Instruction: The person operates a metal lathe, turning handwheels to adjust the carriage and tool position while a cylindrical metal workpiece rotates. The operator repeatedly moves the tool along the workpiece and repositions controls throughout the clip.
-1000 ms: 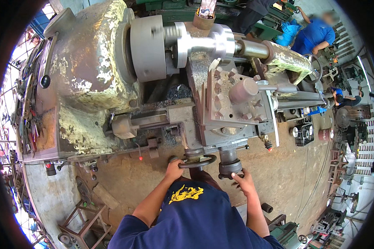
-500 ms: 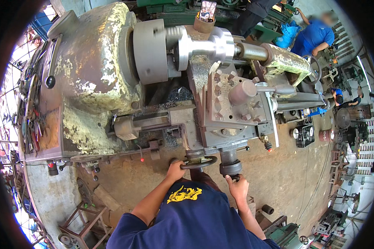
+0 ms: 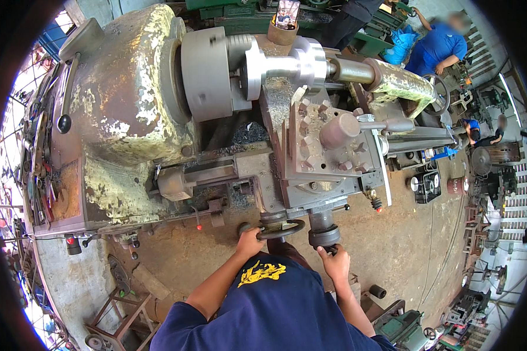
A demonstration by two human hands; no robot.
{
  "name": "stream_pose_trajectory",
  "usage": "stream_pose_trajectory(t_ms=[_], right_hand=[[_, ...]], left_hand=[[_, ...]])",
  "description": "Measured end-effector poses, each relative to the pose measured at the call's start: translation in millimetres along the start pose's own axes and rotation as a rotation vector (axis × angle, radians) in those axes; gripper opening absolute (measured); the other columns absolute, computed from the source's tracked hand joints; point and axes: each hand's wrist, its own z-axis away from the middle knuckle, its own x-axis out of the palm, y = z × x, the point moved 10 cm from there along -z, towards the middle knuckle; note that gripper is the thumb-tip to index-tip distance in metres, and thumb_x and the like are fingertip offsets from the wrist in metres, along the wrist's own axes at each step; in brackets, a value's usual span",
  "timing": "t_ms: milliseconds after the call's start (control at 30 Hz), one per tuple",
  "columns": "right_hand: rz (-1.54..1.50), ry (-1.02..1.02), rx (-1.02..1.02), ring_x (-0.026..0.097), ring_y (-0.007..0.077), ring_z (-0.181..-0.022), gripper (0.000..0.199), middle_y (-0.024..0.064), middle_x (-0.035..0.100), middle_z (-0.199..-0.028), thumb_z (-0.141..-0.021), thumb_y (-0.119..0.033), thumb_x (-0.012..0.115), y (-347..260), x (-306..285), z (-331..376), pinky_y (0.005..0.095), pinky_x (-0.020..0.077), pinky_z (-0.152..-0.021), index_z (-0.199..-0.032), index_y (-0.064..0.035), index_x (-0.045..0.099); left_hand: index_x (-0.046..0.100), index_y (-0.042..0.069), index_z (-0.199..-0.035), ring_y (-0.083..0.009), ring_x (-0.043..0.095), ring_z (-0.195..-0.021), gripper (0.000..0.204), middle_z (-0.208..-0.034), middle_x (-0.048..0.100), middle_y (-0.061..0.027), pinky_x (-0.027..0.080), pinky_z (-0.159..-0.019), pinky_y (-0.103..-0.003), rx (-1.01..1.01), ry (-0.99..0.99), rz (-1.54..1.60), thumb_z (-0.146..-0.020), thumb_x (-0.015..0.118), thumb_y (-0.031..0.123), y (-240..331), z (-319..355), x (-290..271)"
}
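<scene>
Grey steel and flaking yellow-green paint cover the big lathe point(image 3: 129, 117) that fills the view. The left hand point(image 3: 249, 243) is curled around the rim of the dark handwheel point(image 3: 278, 229) at the front of the carriage, fingers wrapped over its left edge. The right hand point(image 3: 335, 262) is closed around the handle under the round crank knob point(image 3: 324, 235), just right of the handwheel. Above them sits the square tool post point(image 3: 325, 143), and a shiny stepped metal workpiece point(image 3: 287, 64) is held in the chuck point(image 3: 208, 73). A person in a blue shirt point(image 3: 442, 47) bends over another machine at the far right.
</scene>
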Motion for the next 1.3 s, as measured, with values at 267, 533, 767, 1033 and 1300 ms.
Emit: stream_pose_trajectory(t_ms=[267,533,767,1033,1300], right_hand=[[0.001,0.023,-0.027,0.069,0.0369,-0.069,0.053,0.0208,0.068,-0.071,-0.075,-0.04,0.084,-2,-1,-1,0.0446,0.0525,-0.065,-0.097,0.0058,0.069],[-0.003,-0.008,-0.03,0.071,0.0385,-0.075,0.047,0.0209,0.071,-0.078,-0.072,-0.036,0.086,-7,-2,-1,0.0448,0.0544,-0.07,-0.091,0.0035,0.068],[-0.022,0.036,-0.033,0.071,0.0369,-0.073,0.044,0.0197,0.071,-0.078,-0.071,-0.032,0.085,-6,0,-2,0.0432,0.0552,-0.07,-0.091,0.0031,0.068],[0.022,0.071,-0.052,0.071,0.0347,-0.069,0.044,0.0194,0.071,-0.074,-0.07,-0.031,0.086,-7,1,-1,0.0424,0.0543,-0.066,-0.089,0.004,0.068],[0.032,0.056,-0.046,0.071,0.0301,-0.066,0.042,0.018,0.07,-0.071,-0.071,-0.031,0.086,-4,8,-2,0.0403,0.0537,-0.065,-0.087,0.0035,0.067]], left_hand=[[0.063,-0.004,-0.09,-0.0437,0.062,-0.096,0.027,-0.096,0.065,-0.0238,0.05,-0.083,-0.046,-0.009,-0.074,0.031,-0.069,0.068,0.013,-22,-7,5],[0.063,-0.003,-0.089,-0.0445,0.061,-0.094,0.026,-0.093,0.064,-0.0236,0.05,-0.081,-0.047,-0.016,-0.049,0.023,-0.068,0.068,0.012,-26,-8,8],[0.066,-0.002,-0.098,-0.0433,0.06,-0.102,0.035,-0.106,0.066,-0.0214,0.049,-0.087,-0.047,-0.018,-0.043,-0.024,-0.067,0.072,0.015,-41,-5,13],[0.062,-0.001,-0.087,-0.0457,0.06,-0.094,0.024,-0.092,0.064,-0.0249,0.048,-0.08,-0.05,0.058,-0.008,0.033,-0.067,0.063,0.012,-36,-7,9],[0.061,-0.002,-0.087,-0.047,0.06,-0.092,0.026,-0.088,0.063,-0.0271,0.048,-0.078,-0.051,0.051,-0.015,0.105,-0.063,0.061,0.009,-43,-8,15]])
